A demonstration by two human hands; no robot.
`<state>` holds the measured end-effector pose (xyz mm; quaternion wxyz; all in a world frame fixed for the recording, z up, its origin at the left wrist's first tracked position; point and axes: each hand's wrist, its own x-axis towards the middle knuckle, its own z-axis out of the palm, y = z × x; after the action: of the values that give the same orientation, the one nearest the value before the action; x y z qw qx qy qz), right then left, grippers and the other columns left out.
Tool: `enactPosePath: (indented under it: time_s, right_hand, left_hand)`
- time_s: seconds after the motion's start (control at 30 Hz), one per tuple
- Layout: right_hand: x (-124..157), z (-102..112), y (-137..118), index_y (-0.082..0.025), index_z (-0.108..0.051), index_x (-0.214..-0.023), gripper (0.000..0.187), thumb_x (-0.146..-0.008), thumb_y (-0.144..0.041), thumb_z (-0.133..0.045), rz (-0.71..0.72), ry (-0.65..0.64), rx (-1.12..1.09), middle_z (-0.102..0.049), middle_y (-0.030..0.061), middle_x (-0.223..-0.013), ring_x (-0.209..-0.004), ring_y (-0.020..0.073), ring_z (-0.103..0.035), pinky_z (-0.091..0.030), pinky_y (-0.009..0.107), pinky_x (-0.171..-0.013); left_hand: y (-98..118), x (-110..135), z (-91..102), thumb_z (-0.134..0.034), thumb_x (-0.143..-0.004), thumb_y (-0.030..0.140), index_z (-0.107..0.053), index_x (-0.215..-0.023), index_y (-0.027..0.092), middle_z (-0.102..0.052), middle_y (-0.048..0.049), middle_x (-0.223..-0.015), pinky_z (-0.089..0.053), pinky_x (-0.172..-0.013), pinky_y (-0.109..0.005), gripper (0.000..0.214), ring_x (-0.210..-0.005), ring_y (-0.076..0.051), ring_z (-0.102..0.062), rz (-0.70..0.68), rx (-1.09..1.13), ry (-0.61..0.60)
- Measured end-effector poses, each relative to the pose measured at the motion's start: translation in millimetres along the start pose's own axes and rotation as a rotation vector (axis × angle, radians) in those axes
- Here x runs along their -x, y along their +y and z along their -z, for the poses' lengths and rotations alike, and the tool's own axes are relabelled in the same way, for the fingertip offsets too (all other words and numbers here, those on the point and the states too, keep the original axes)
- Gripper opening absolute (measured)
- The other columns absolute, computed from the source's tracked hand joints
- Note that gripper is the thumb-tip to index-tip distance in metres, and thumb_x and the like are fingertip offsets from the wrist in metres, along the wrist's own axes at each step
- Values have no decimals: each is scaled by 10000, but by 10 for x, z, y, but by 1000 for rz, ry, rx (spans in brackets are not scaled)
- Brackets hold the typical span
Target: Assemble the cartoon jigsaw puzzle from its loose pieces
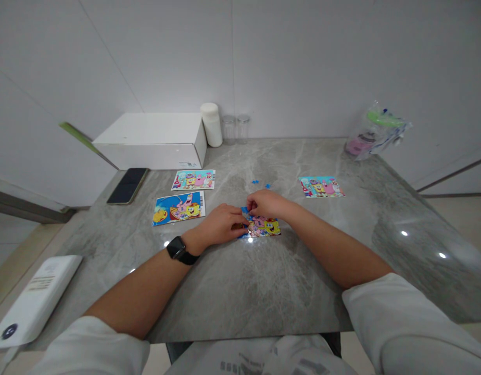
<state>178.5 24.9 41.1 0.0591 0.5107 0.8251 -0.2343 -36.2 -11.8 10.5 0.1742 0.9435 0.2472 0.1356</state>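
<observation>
A colourful cartoon jigsaw puzzle (272, 226) lies flat before me, mostly put together, with its left part under my hands. My left hand (224, 224) rests at its left edge, fingers apart and their tips touching the pieces. Over the puzzle's upper left side, my right hand (264, 202) is closed in a pinch, and whatever is between the fingertips is hidden. Two loose blue puzzle pieces, a left piece (255, 182) and a right piece (267, 186), lie just beyond my right hand. To the left is a blue cartoon picture card (178, 208).
Two lighter cartoon cards lie farther out, a left card (193, 180) and a right card (321, 187). A phone (128, 186), white box (150, 133), white bottle (212, 125) and two glass jars (236, 129) stand behind. A bagged cup (375, 133) and white power bank (37, 299) sit at the edges.
</observation>
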Motion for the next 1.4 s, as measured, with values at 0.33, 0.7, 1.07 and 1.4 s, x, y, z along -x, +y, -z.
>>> enactPosePath:
  time_s: [0.33, 0.7, 1.07, 1.4]
  right_hand:
    - [26, 91, 104, -204, -790, -984, 139, -880, -211, -698, -5, 116, 2, -797, 49, -957, -858, 180, -703, -444, 255, -714]
    - [-15, -17, 68, -225, -778, -946, 108, -879, -305, -751, -40, 52, 57, -802, 54, -992, -895, 198, -701, -425, 263, -678]
    - [138, 228, 97, -195, -763, -979, 131, -922, -300, -711, -5, 198, -17, -785, 63, -980, -858, 188, -680, -418, 274, -724]
    - [852, 559, 325, -208, -758, -1076, 189, -942, -312, -675, 88, 303, -69, -776, 84, -1050, -932, 232, -717, -518, 337, -846]
  left_hand:
    - [-11, 4, -5, -632, -1007, 401, -804, -1097, 254, -747, -58, -924, -438, -775, -312, 243, -850, -189, -691, -5, -3, 5]
    - [2, 0, 5, -638, -1002, 427, -810, -1091, 259, -741, -57, -899, -446, -761, -313, 257, -829, -190, -690, -1, 17, 4]
    - [-71, 15, 16, -634, -1009, 407, -778, -1126, 241, -738, -55, -939, -459, -804, -323, 248, -868, -195, -681, -5, 10, 35]
    - [-150, 123, 350, -787, -876, 413, -636, -1190, 225, -670, -89, -1244, -513, -1048, -446, 396, -1183, -276, -634, 253, 16, 222]
